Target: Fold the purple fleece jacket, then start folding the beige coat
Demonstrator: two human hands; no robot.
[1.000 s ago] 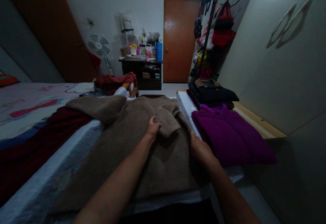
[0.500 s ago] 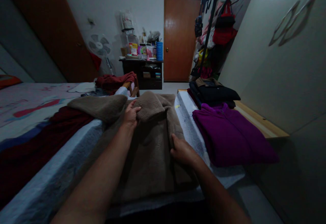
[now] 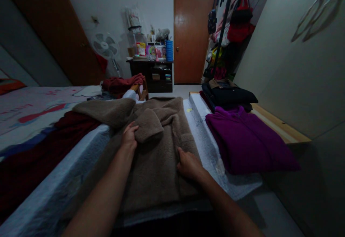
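A brown fleece coat [image 3: 153, 172] lies spread over the plastic-wrapped mattress in front of me, one sleeve [image 3: 107, 109] stretched out to the left. My left hand [image 3: 130, 135] grips the coat's other sleeve, whose cuff end [image 3: 148, 126] is folded across the front toward the left. Lower on the right, my right hand [image 3: 188, 163] is closed on the coat's front edge, thumb and fingers pinching the fabric. To the right of that hand lies a folded purple jacket [image 3: 250, 142].
A stack of dark folded clothes [image 3: 229, 95] sits behind the purple jacket, beside a wooden board [image 3: 280, 124]. Dark red cloth [image 3: 45, 150] covers the left bed side. Farther back are a fan [image 3: 105, 46], a dark cabinet [image 3: 149, 75] and a brown door [image 3: 190, 39].
My left hand has drawn the sleeve cuff toward me and slightly left. My right hand has shifted slightly left and down, still on the coat's edge. The view has tilted a little.
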